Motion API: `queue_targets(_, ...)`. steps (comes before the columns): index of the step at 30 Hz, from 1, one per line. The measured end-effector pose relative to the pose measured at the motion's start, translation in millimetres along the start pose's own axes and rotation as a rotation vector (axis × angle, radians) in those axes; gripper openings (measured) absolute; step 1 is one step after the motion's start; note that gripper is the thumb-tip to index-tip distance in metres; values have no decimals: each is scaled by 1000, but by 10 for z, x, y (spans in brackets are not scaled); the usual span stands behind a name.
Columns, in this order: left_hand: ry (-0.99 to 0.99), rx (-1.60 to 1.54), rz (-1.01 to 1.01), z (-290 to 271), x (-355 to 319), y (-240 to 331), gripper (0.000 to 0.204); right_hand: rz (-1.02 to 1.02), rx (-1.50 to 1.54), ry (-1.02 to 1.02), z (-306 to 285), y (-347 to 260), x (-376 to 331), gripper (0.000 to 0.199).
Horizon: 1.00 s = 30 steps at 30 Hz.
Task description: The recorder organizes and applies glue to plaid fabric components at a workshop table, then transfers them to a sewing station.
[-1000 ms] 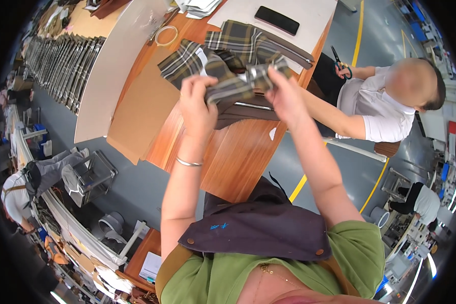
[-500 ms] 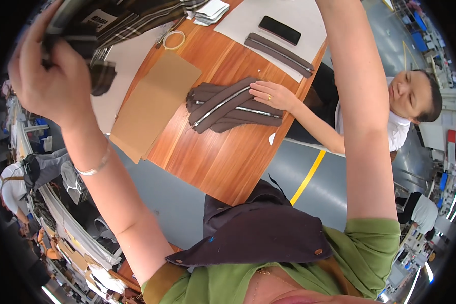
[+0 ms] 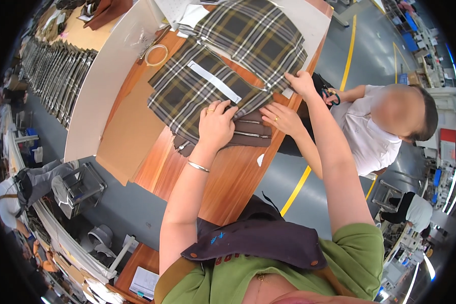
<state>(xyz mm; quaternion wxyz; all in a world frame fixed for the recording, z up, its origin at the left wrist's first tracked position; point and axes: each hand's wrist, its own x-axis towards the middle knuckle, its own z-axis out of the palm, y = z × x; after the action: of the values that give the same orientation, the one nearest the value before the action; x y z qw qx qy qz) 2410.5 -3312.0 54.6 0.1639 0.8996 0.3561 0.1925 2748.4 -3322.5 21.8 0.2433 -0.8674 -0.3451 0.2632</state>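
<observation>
A dark plaid fabric piece [image 3: 261, 33] with white and yellowish lines lies spread on the table, with a long gap across its middle. A white strip [image 3: 215, 82] lies on its nearer section. My left hand [image 3: 216, 126] rests at the near edge, its bent fingers pressed on the cloth. At the right edge, my right hand [image 3: 303, 84] pinches the fabric. Brown zippered strips [image 3: 248, 134] show partly from under the plaid. A co-worker's hand [image 3: 283, 119] lies on them, beside my right hand.
The co-worker, seated at the right, holds scissors [image 3: 332, 96] in the other hand. Brown card [image 3: 124, 137] lies on the wooden table [image 3: 213, 187] at the left, below a tape roll [image 3: 156, 54]. A white partition [image 3: 93, 96] borders the left side.
Both my arms have come down and inward. The plaid piece, held up at the upper left before, now lies over the phone and most of the zippered strips. Scissors have come into view.
</observation>
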Motion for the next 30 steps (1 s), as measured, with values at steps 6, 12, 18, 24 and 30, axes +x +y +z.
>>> queue_targets(6, -102, -18, -59, 54, -64, 83, 38, -154, -185, 215, -147, -8, -325, 38)
queue_targets(12, -125, -23, -67, 58, -117, 155, 46, -297, 94, -205, 166, -700, -1555, 45)
queue_targets(18, -82, -32, -37, 63, -124, 185, 40, -229, -141, -74, 783, -513, -1650, 55)
queue_targets(24, -62, -110, -59, 107, 183, 219, 30, -268, -247, 33, 844, -418, -1763, 59)
queue_targets(30, -90, -106, 53, 390, 466, 265, 32, -287, -265, 66, 824, -334, -1870, 59)
